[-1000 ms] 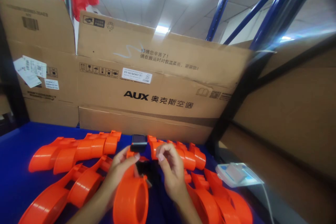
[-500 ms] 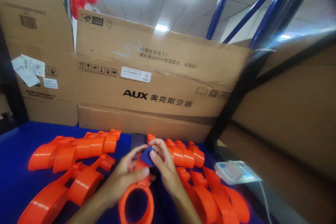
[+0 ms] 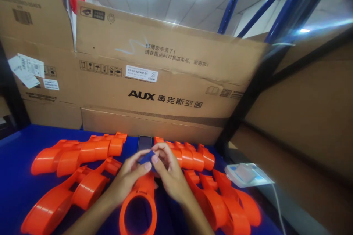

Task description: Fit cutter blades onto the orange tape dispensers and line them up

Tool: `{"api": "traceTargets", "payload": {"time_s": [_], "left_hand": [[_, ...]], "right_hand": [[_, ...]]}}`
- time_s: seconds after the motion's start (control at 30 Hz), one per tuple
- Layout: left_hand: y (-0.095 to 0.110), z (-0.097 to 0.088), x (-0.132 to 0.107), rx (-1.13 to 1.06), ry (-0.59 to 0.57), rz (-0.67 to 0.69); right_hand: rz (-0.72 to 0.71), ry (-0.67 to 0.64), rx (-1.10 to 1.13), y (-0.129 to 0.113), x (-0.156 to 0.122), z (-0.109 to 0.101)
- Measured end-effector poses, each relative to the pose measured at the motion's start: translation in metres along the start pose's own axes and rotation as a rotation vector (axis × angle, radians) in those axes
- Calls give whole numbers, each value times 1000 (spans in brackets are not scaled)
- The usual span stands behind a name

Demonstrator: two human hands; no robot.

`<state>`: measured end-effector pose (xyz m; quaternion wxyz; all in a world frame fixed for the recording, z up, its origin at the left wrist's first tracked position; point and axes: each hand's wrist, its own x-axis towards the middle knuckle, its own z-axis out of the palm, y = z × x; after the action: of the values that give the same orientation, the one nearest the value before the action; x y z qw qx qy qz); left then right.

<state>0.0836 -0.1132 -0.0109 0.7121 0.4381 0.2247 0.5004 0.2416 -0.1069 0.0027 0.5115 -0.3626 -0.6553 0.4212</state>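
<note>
Between the fingertips of both hands is a small, flat, dark blue piece, its material unclear. My left hand is closed on its left side, thumb on the near edge. My right hand pinches the right end between thumb and fingers. Directly below the hands is an orange plastic ring part, its round opening facing me and its far end hidden behind the fingers. Whether any hidden fingers also grip this part, I cannot tell.
Orange ring parts lie in rows on the blue surface, left and right. A dark phone lies behind the hands. A printed cardboard sheet stands at the back. On the right is a white box with a cable, beside a dark post.
My left thumb has moved up from the orange ring part to the blue piece. The blue piece now lies lower and flatter between both hands. The ring part has shifted slightly left.
</note>
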Motion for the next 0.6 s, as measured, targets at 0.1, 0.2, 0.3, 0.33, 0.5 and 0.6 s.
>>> {"api": "traceTargets", "payload": {"time_s": [0.1, 0.2, 0.3, 0.33, 0.5, 0.6], "left_hand": [[-4, -8, 4, -80, 24, -59], [-4, -18, 8, -183, 53, -80], [0, -26, 11, -259, 30, -57], [1, -28, 11, -278, 20, -46], [2, -32, 12, -319, -25, -8], [2, -29, 11, -316, -32, 17]], "right_hand": [[30, 43, -207, -4, -1, -14], [113, -45, -476, -12, -8, -29], [219, -249, -661, -20, -20, -36], [237, -304, -678, -23, -24, -37], [284, -402, -662, -24, -29, -36], [331, -386, -615, -18, -24, -40]]}}
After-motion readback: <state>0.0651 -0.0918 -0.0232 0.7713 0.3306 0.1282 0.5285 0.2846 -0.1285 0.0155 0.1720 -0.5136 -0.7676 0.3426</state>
